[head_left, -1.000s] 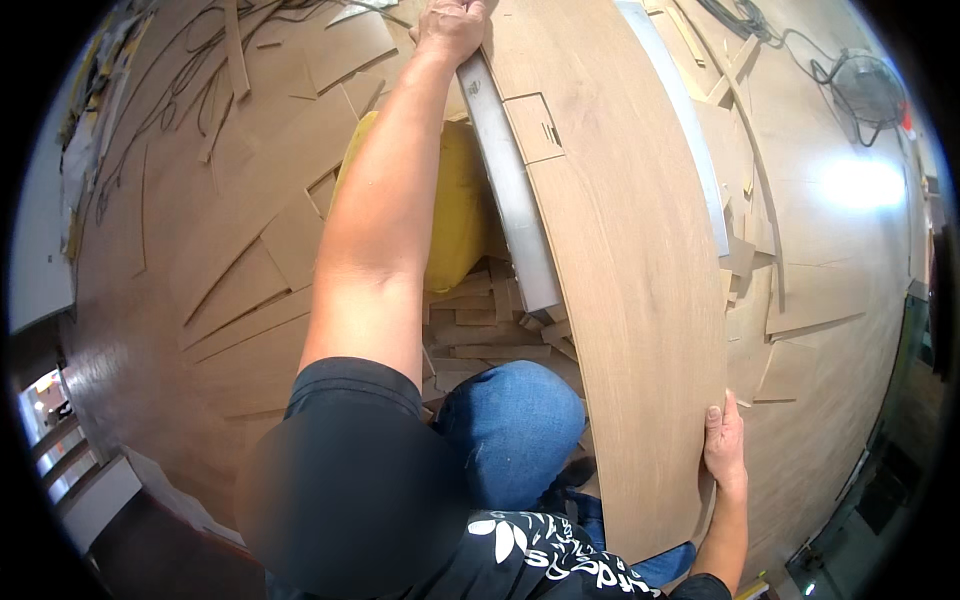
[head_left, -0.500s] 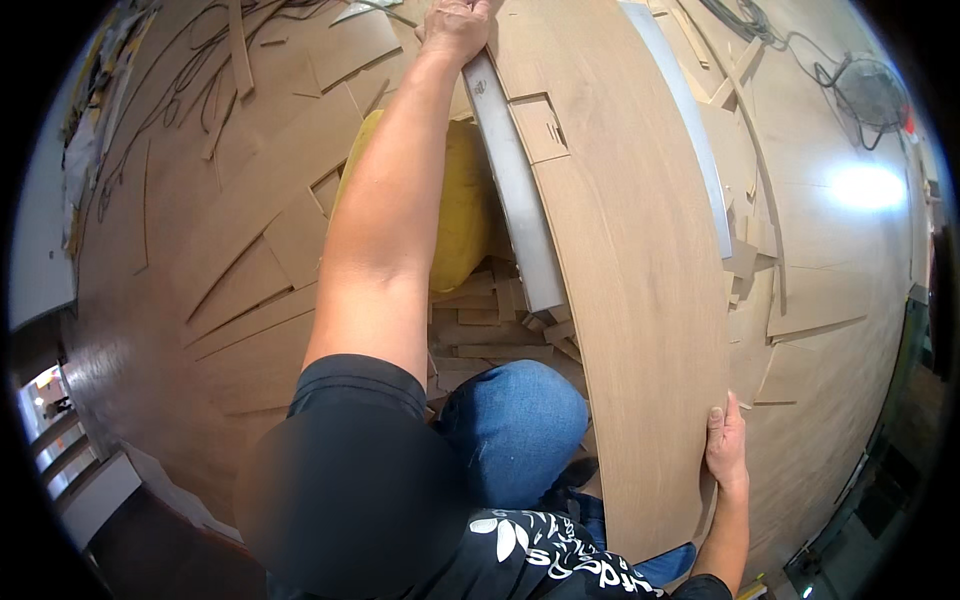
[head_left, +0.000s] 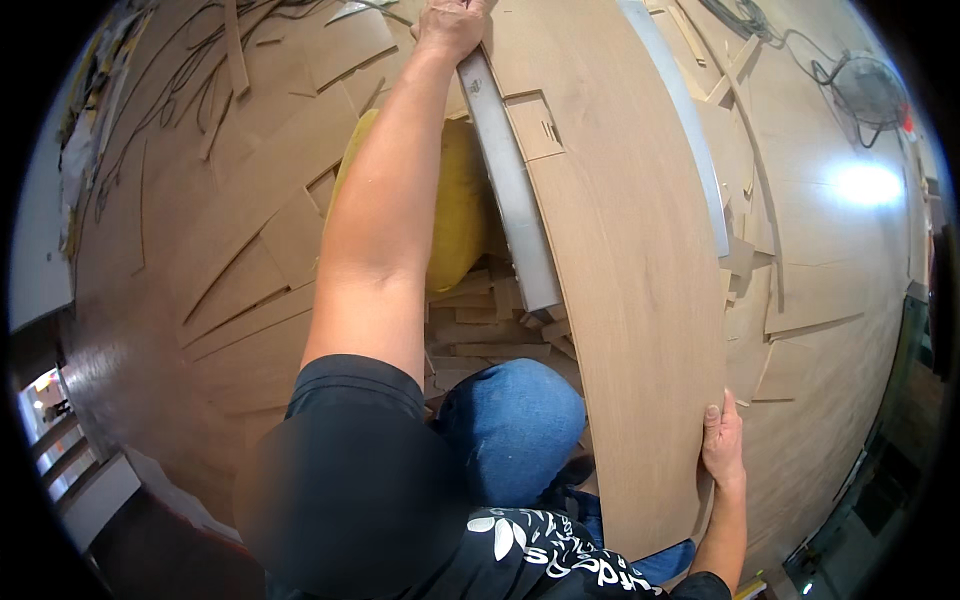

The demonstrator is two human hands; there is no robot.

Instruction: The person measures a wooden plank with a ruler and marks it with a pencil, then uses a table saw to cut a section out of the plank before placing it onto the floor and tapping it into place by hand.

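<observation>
A long light wooden plank (head_left: 630, 300) runs from the top of the view down to my lap, with a small cut rectangle (head_left: 530, 122) at its left edge. My left hand (head_left: 450, 25) grips the plank's far left edge at the top. My right hand (head_left: 722, 440) holds the near right edge, fingers behind it and thumb showing. Under the plank, a grey metal bar (head_left: 515, 200) shows along the left side and a pale metal strip (head_left: 690, 110) along the right. A yellow object (head_left: 455, 210) lies below, partly hidden by my left forearm.
Wood offcuts (head_left: 475, 310) are scattered on the wooden floor (head_left: 230, 370) around my knee (head_left: 510, 420). Dark cables (head_left: 170, 70) lie at upper left. A round grey object with a cord (head_left: 865, 90) sits at upper right. A dark opening with slatted rails (head_left: 60, 440) is at lower left.
The plank and both hands shifted very slightly right, then back left; my grip looks the same.
</observation>
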